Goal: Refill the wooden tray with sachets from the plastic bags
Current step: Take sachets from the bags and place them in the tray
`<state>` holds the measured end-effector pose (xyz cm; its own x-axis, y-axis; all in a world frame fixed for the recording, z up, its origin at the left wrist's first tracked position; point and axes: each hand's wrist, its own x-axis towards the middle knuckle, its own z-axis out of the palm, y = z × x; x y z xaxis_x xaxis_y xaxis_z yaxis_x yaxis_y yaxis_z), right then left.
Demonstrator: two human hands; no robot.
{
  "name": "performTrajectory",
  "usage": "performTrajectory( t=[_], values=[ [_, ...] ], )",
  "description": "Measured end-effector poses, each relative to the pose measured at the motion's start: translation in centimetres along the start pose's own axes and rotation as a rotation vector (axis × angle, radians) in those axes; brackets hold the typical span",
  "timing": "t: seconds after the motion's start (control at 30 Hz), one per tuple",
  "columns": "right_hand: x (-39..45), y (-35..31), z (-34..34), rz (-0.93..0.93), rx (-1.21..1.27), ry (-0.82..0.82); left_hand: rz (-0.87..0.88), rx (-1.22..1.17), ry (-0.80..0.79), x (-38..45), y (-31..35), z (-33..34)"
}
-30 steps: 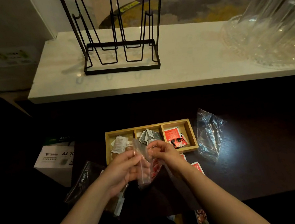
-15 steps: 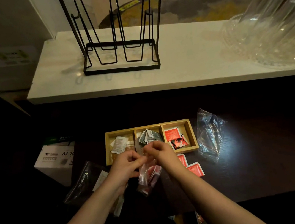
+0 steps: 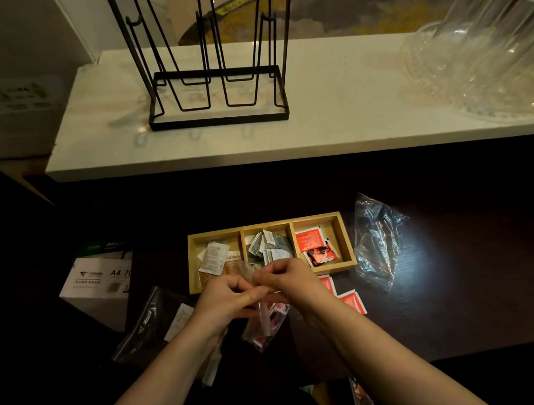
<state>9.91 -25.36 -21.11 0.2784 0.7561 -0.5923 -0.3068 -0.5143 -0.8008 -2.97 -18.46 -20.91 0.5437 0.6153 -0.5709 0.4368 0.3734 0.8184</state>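
Note:
A wooden tray (image 3: pixel 347 238) with three compartments lies on the dark table: white and brown sachets on the left, grey ones in the middle, red ones on the right. Just in front of it, my left hand (image 3: pixel 227 299) and my right hand (image 3: pixel 289 283) meet, both pinching the top edge of a small clear plastic bag (image 3: pixel 265 325) that hangs below them with red sachets inside. Two loose red sachets (image 3: pixel 351 301) lie on the table right of my right wrist.
A crumpled clear bag (image 3: pixel 378 242) lies right of the tray, and another bag (image 3: pixel 152 324) with sachets lies at the left. A paper box (image 3: pixel 97 283) sits further left. On the pale counter behind stand a black wire rack (image 3: pixel 212 71) and glassware (image 3: pixel 491 40).
My hands have closed together at the top of the bag. The bag has dropped lower and bunched up below my fingers. Loose red sachets have come into sight by my right wrist.

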Motion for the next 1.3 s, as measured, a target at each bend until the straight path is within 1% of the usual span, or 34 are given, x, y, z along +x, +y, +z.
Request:
performTrajectory(
  t=[0.13,0.23,0.37,0.43,0.53,0.63,0.73,0.83,0.97,1.13,1.3],
  values=[
    [-0.1,-0.1,0.0,0.017,-0.032,-0.01,0.038,0.052,0.01,0.1,-0.1,0.1],
    [-0.1,-0.2,-0.1,0.04,-0.011,-0.002,0.084,0.091,-0.006,0.0,-0.1,-0.1],
    [-0.4,-0.3,-0.1,0.018,-0.004,0.008,0.014,-0.158,-0.016,0.1,-0.1,-0.3],
    [-0.7,-0.2,0.2,-0.029,-0.082,0.005,-0.008,-0.194,-0.016,0.2,-0.1,-0.3],
    [-0.7,0.0,0.9,-0.079,-0.232,0.033,0.004,-0.094,0.017,0.4,-0.3,0.3],
    [-0.6,-0.1,1.0,-0.101,-0.305,0.067,0.041,0.021,0.08,0.6,-0.3,1.0],
    [-0.6,-0.3,0.9,-0.162,-0.388,0.069,0.047,0.024,0.072,0.3,0.0,1.4],
    [-0.7,-0.5,1.1,-0.188,-0.439,0.054,0.058,0.094,0.088,0.3,0.0,1.6],
    [-0.7,-0.3,1.1,-0.138,-0.398,0.016,0.062,0.11,0.157,0.4,-0.1,1.7],
    [-0.8,-0.3,1.2,-0.072,-0.267,0.006,0.133,0.234,0.23,-0.1,-0.1,2.0],
    [-1.1,-0.6,1.0,0.034,-0.003,-0.008,0.149,0.185,0.213,-0.7,0.3,2.4]
  ],
)
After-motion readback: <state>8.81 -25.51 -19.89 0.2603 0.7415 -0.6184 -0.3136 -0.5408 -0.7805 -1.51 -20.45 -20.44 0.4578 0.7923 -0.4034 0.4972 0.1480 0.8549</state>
